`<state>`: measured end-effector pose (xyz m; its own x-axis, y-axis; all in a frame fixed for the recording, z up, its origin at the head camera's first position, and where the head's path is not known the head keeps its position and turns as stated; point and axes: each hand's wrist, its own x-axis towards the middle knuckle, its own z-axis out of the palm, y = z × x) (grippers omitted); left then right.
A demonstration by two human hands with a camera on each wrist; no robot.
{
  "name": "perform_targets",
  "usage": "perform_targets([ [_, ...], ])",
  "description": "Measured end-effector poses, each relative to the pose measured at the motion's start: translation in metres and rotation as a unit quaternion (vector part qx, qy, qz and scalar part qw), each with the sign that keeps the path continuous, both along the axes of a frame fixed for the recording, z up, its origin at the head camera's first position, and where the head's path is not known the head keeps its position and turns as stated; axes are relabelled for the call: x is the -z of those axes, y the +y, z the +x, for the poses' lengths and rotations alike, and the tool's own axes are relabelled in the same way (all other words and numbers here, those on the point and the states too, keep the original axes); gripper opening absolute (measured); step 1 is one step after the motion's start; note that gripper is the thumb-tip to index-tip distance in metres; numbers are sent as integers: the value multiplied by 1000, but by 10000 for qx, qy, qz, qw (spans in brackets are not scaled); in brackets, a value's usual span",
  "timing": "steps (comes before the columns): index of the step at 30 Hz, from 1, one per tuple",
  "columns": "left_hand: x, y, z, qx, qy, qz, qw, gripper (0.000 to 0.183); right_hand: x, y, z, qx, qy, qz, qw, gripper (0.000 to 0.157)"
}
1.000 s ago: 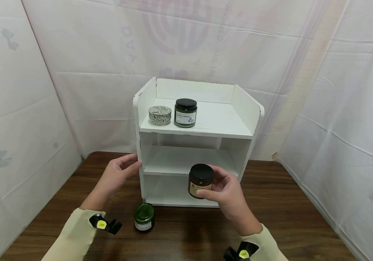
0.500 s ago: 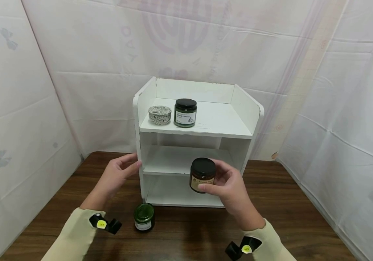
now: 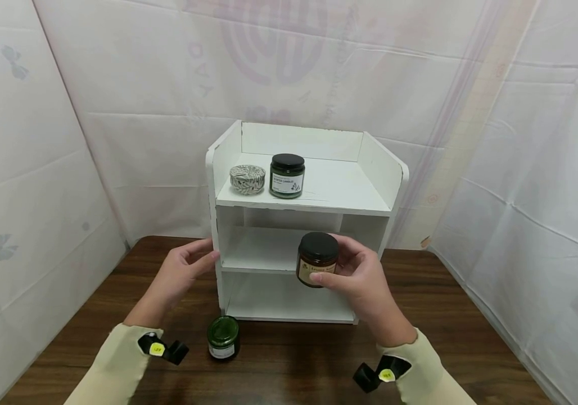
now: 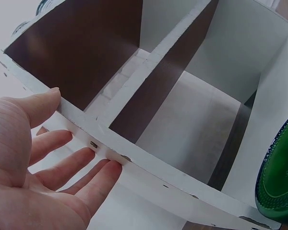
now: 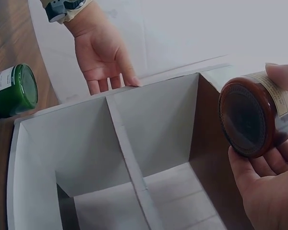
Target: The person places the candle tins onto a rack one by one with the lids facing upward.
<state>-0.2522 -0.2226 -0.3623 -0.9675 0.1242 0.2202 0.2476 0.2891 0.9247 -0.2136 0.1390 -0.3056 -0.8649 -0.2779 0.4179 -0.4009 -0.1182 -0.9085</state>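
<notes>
Gripping the amber jar (image 3: 317,260) upright, right hand (image 3: 362,281) should clear the shelf unit (image 3: 395,169) edge (left hand (image 3: 180,275) flat-fingered, steadying its side).

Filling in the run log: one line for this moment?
right hand: holds brown jar before middle shelf | left hand: flat on shelf unit side

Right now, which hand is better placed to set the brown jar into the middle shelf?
Likely the right hand: it grips the brown jar just before the shelf unit's middle opening. The left hand rests flat on the unit's side.
</notes>
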Motion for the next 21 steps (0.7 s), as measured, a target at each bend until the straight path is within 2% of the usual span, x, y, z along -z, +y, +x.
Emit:
perform_targets([
  [9, 1, 1, -2, -45, -4, -49, 10000, 61, -14, 1, -3, 34, 135, 8, 9999, 64],
  [21, -2, 2, 1, -51, -33, 26, 10000, 60, -34, 1, -5, 70, 276, -22, 9996, 62],
])
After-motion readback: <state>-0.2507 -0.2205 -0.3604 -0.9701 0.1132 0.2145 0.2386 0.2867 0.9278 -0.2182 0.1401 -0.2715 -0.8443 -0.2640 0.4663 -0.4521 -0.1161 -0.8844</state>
